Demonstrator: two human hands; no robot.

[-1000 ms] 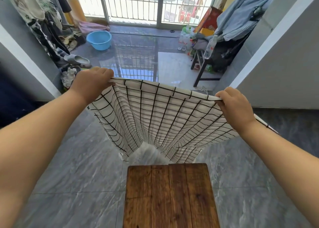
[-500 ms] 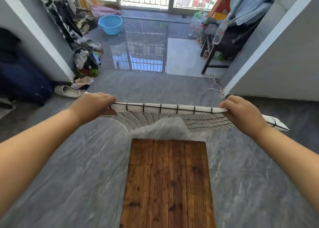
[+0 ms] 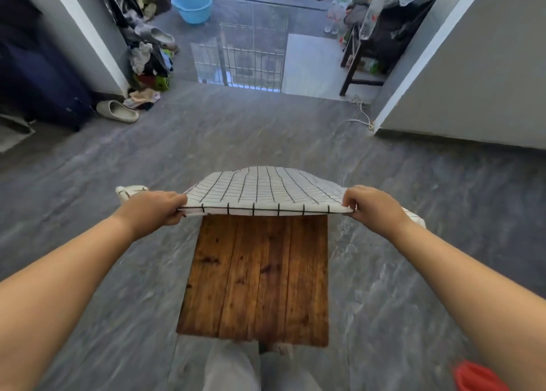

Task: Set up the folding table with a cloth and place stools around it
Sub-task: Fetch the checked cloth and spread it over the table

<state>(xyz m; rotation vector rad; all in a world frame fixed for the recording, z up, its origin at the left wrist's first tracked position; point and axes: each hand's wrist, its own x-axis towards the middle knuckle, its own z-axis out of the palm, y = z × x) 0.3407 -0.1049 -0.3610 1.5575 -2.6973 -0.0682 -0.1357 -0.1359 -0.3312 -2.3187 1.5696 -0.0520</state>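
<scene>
Gripped along its near hem by the left hand (image 3: 153,208) and right hand (image 3: 373,207), fingers of both curled round the edge: a white cloth (image 3: 266,192) with thin black grid lines. Billowed in a soft dome just beyond the knuckles, above the far end of the wooden table (image 3: 257,275), seemingly not yet settled on it. Between and below the wrists, bare tabletop: rectangular, dark-stained planks, knotty grain, matte.

Judging by the ballooning and the limp corners trailing outside each fist: light, thin, floppy, apt to catch air and slide on smooth wood. Best taken at the hem near the corners, hands well apart, edge taut, as here.

Under both arms, glossy grey marbled floor tiles (image 3: 88,242). Outside the right forearm, low, something red (image 3: 475,376), cut off by the frame; whether a stool, cannot tell.
</scene>
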